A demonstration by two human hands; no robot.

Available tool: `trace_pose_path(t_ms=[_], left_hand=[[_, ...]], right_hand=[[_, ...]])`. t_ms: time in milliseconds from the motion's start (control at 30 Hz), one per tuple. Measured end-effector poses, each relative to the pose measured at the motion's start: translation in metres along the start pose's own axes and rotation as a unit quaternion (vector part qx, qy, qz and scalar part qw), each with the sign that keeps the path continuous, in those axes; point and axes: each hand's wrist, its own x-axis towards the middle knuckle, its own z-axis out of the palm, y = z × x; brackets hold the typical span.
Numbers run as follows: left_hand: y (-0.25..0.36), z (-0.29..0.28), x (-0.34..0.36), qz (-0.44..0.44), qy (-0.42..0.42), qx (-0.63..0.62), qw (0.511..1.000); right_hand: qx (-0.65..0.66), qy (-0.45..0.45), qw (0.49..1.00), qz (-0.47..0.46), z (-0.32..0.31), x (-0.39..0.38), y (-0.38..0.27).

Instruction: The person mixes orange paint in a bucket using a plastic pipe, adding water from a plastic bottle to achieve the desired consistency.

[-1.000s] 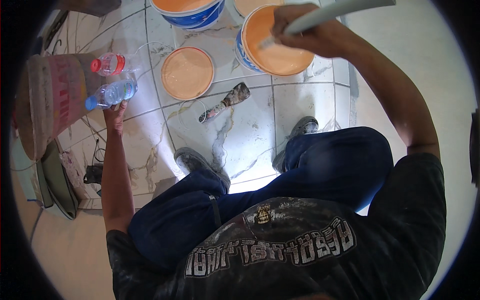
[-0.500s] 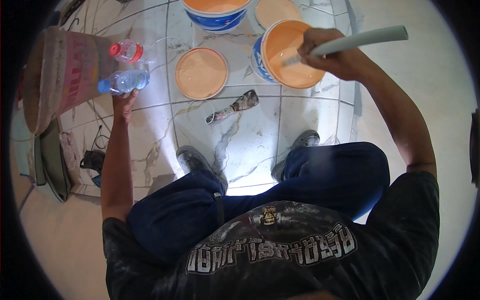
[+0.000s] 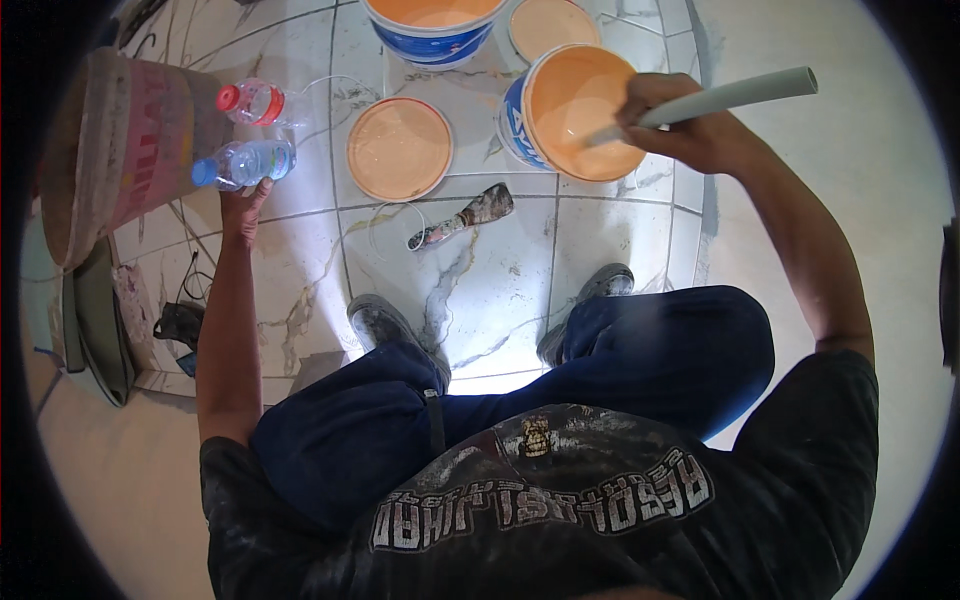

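My right hand (image 3: 680, 125) grips a pale grey pipe (image 3: 740, 93) whose lower end dips into the orange paint of a tilted blue-and-white bucket (image 3: 575, 120). My left hand (image 3: 243, 205) reaches out to the left and its fingers touch a clear water bottle with a blue cap (image 3: 245, 162) lying on the marble tile floor; whether it grips the bottle is unclear. A second bottle with a red cap (image 3: 255, 102) lies just beyond it.
An orange-coated round lid (image 3: 400, 148) lies on the floor, another lid (image 3: 550, 25) and a second paint bucket (image 3: 432, 30) farther off. A paint-stained putty knife (image 3: 465, 217) lies before my shoes. A large dirty bucket (image 3: 115, 150) stands at left.
The view has shifted so the buckets and bottles sit lower in the picture. My right hand with the pipe has moved over the bucket's right rim. My left hand stays at the blue-capped bottle.
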Motion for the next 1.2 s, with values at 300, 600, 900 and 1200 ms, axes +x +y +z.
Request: trace_pose_path(t_ms=[300, 600, 900, 1200], left_hand=[[-0.001, -0.009, 0.001, 0.021, -0.004, 0.018, 1.000], [-0.014, -0.009, 0.007, 0.036, -0.010, -0.001, 0.999], [-0.009, -0.006, 0.009, 0.021, 0.010, 0.014, 1.000], [-0.012, -0.015, -0.004, 0.024, 0.016, 0.020, 0.999]], right_hand=[[0.057, 0.098, 0.991, -0.074, 0.006, 0.039, 0.006], [-0.028, 0.075, 0.990, 0.118, -0.031, 0.013, 0.018], [-0.025, 0.025, 0.999, 0.026, -0.014, -0.013, 0.019], [-0.008, 0.016, 1.000, 0.005, 0.009, 0.029, -0.015]])
